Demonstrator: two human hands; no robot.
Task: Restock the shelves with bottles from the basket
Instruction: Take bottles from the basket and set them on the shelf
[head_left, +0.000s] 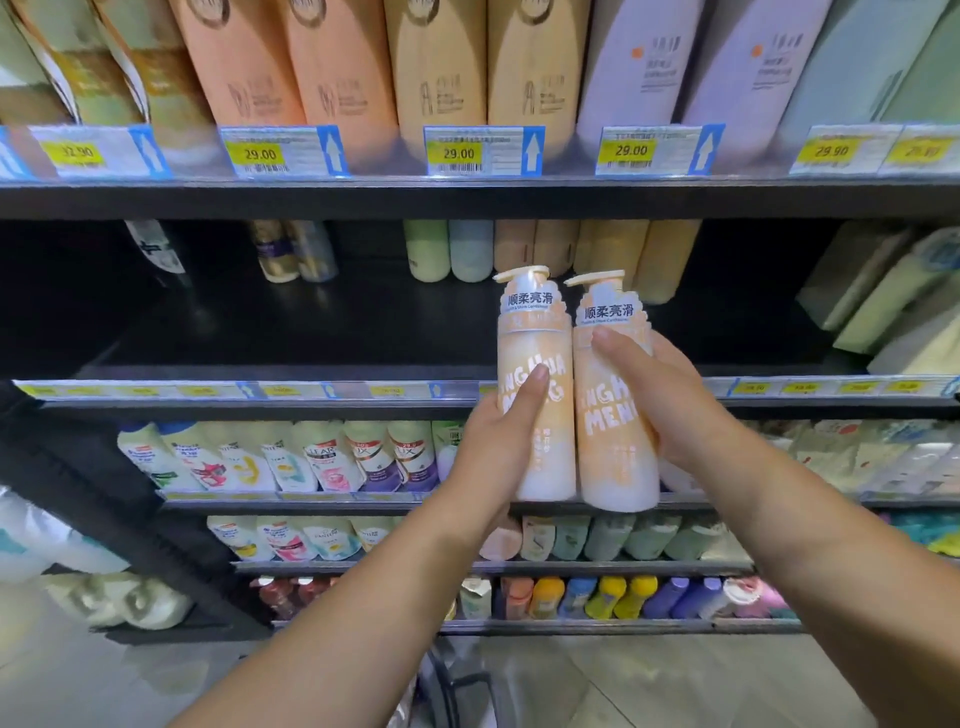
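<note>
Two peach-and-white pump bottles stand upright side by side in the air in front of the dark middle shelf (311, 338). My left hand (498, 441) grips the left bottle (540, 353) from its left side, thumb across the label. My right hand (670, 400) grips the right bottle (608, 467) from its right side, thumb on the front. The bottles touch each other. Their bases hang below the shelf's front rail (311, 391). A dark basket edge (457, 686) shows at the bottom between my forearms.
The middle shelf holds a few bottles at the back (519, 249), with a wide bare stretch on its left. Tall bottles (436, 67) and price tags fill the shelf above. Lower shelves (291, 457) are packed with bottles. Stacked packs (893, 301) lean at the right.
</note>
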